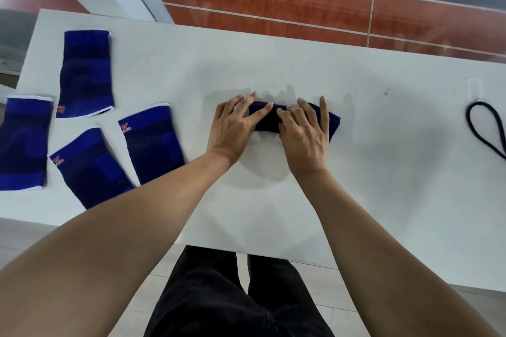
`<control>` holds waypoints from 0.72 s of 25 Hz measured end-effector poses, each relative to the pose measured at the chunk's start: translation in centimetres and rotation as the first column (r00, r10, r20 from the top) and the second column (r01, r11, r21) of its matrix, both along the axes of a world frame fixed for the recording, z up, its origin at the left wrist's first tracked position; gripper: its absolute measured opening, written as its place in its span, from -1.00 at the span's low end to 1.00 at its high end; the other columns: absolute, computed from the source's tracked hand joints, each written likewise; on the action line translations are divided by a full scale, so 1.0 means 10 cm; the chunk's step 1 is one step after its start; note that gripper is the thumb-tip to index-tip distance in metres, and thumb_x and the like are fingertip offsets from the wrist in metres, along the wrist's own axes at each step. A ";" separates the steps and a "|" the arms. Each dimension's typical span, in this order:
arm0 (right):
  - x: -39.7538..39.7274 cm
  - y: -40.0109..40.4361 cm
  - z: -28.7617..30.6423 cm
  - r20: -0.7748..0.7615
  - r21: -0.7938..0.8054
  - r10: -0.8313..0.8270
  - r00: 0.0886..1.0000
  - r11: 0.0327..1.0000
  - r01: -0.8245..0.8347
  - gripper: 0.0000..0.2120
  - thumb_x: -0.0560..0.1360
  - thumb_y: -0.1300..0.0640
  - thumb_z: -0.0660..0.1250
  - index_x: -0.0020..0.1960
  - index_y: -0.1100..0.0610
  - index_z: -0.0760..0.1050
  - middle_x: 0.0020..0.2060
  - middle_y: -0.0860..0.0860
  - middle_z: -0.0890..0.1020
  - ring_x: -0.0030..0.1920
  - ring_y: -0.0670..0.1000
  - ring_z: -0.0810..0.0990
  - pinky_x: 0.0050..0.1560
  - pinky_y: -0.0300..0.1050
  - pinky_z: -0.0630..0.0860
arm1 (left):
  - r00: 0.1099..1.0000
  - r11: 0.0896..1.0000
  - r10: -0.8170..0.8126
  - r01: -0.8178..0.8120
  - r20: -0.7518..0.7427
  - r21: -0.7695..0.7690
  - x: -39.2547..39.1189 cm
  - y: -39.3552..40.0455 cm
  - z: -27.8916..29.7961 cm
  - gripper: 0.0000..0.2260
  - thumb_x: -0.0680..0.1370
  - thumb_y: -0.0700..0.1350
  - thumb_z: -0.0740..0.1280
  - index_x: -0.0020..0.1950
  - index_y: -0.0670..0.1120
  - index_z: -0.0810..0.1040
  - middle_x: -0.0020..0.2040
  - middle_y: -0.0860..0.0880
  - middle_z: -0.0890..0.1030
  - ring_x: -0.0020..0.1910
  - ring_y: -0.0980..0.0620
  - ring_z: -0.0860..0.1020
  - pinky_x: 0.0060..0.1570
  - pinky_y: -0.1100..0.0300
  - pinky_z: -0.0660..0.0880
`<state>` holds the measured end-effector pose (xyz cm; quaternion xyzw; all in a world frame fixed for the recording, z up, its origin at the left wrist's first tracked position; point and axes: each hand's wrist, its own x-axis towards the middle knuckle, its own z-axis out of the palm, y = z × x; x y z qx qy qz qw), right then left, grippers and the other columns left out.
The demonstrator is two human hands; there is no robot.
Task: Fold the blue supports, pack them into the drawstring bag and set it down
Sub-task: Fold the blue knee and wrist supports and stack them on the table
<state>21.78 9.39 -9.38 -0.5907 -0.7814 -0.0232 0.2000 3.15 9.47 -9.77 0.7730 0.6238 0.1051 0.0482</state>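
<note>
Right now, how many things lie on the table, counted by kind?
Blue supports lying flat: 4
Blue support being folded under the left hand and right hand: 1
Black cord loop at the right edge: 1
Total: 6

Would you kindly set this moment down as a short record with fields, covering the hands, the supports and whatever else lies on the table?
surface: white table
left hand: fingers straight, pressing the left end of the folded dark blue knit support
right hand: fingers on the same support, partly curled over its middle
unfolded supports: four blue knit supports with white edging lying flat at the table's left
cord: black looped cord at the right edge
bag: body not visible
progress: one support being folded, none packed
</note>
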 end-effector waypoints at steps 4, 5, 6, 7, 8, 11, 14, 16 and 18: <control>0.02 0.13 -0.03 -0.007 0.003 -0.058 0.998 0.998 0.058 -0.77 0.56 0.23 0.35 0.19 0.10 0.62 0.01 0.02 0.66 0.31 0.13 0.55 0.53 0.24 0.16 | 1.000 0.995 0.026 -0.025 0.005 -0.094 0.11 0.19 0.03 -0.58 0.62 -0.10 0.31 0.46 0.20 0.43 0.48 -0.09 0.42 0.39 -0.19 0.41 0.35 -0.02 0.32; 0.02 0.17 -0.04 -0.012 -0.015 -0.061 0.998 0.998 0.061 -0.77 0.57 0.22 0.33 0.20 0.10 0.61 0.03 0.01 0.66 0.30 0.12 0.55 0.53 0.22 0.16 | 0.999 0.993 0.032 -0.031 0.005 -0.111 0.13 0.21 0.05 -0.58 0.63 -0.10 0.30 0.46 0.20 0.42 0.50 -0.10 0.40 0.41 -0.19 0.39 0.36 -0.02 0.30; 0.01 0.18 -0.04 -0.019 -0.041 -0.061 0.998 0.997 0.060 -0.76 0.57 0.20 0.32 0.21 0.10 0.61 0.05 0.01 0.66 0.30 0.11 0.54 0.54 0.20 0.15 | 0.999 0.991 0.036 -0.034 0.014 -0.129 0.14 0.21 0.07 -0.57 0.64 -0.11 0.29 0.47 0.20 0.41 0.51 -0.11 0.38 0.42 -0.19 0.36 0.38 -0.02 0.29; 0.01 0.18 -0.03 -0.026 -0.068 -0.065 0.998 0.996 0.063 -0.75 0.58 0.19 0.29 0.23 0.09 0.60 0.08 0.01 0.65 0.30 0.10 0.54 0.54 0.18 0.14 | 0.999 0.989 0.037 -0.032 0.031 -0.146 0.16 0.20 0.10 -0.56 0.64 -0.12 0.29 0.48 0.20 0.40 0.53 -0.13 0.34 0.44 -0.19 0.34 0.39 -0.02 0.28; 0.01 0.17 -0.01 -0.032 -0.094 -0.072 0.997 0.993 0.069 -0.73 0.58 0.18 0.27 0.24 0.09 0.59 0.10 0.01 0.65 0.30 0.10 0.53 0.54 0.16 0.14 | 0.998 0.986 0.037 -0.027 0.054 -0.162 0.17 0.19 0.15 -0.55 0.64 -0.14 0.28 0.50 0.18 0.38 0.55 -0.14 0.30 0.45 -0.20 0.31 0.40 -0.03 0.27; 0.02 0.13 0.06 -0.056 -0.162 -0.091 0.994 0.983 0.081 -0.69 0.54 0.16 0.29 0.26 0.10 0.57 0.16 0.03 0.63 0.31 0.11 0.51 0.52 0.14 0.15 | 0.997 0.981 0.021 -0.006 0.075 -0.196 0.22 0.17 0.29 -0.53 0.64 -0.17 0.26 0.52 0.15 0.34 0.58 -0.16 0.19 0.46 -0.23 0.29 0.41 -0.05 0.27; 0.00 0.12 0.18 -0.031 -0.201 -0.083 0.996 0.977 0.075 -0.65 0.51 0.14 0.36 0.29 0.10 0.55 0.21 0.05 0.60 0.32 0.13 0.49 0.50 0.16 0.17 | 0.996 0.979 0.053 -0.036 0.078 -0.203 0.18 0.11 0.41 -0.47 0.62 -0.21 0.22 0.56 0.12 0.27 0.58 -0.14 0.20 0.42 -0.22 0.33 0.39 -0.06 0.31; -0.02 0.11 0.25 -0.027 -0.213 -0.082 0.996 0.974 0.074 -0.64 0.50 0.14 0.36 0.29 0.10 0.54 0.22 0.05 0.59 0.30 0.14 0.49 0.49 0.15 0.16 | 0.990 0.974 0.118 -0.099 0.081 -0.206 0.08 -0.04 0.46 -0.47 0.59 -0.22 0.21 0.55 0.08 0.27 0.55 -0.12 0.25 0.38 -0.19 0.37 0.36 -0.05 0.33; -0.07 0.06 0.30 -0.037 -0.209 -0.075 0.996 0.976 0.066 -0.65 0.49 0.16 0.35 0.28 0.11 0.54 0.21 0.06 0.59 0.28 0.16 0.50 0.48 0.13 0.17 | 0.966 0.946 0.249 -0.226 0.074 -0.232 -0.10 -0.29 0.47 -0.51 0.59 -0.22 0.21 0.51 0.04 0.31 0.50 -0.09 0.32 0.32 -0.17 0.41 0.32 -0.03 0.33</control>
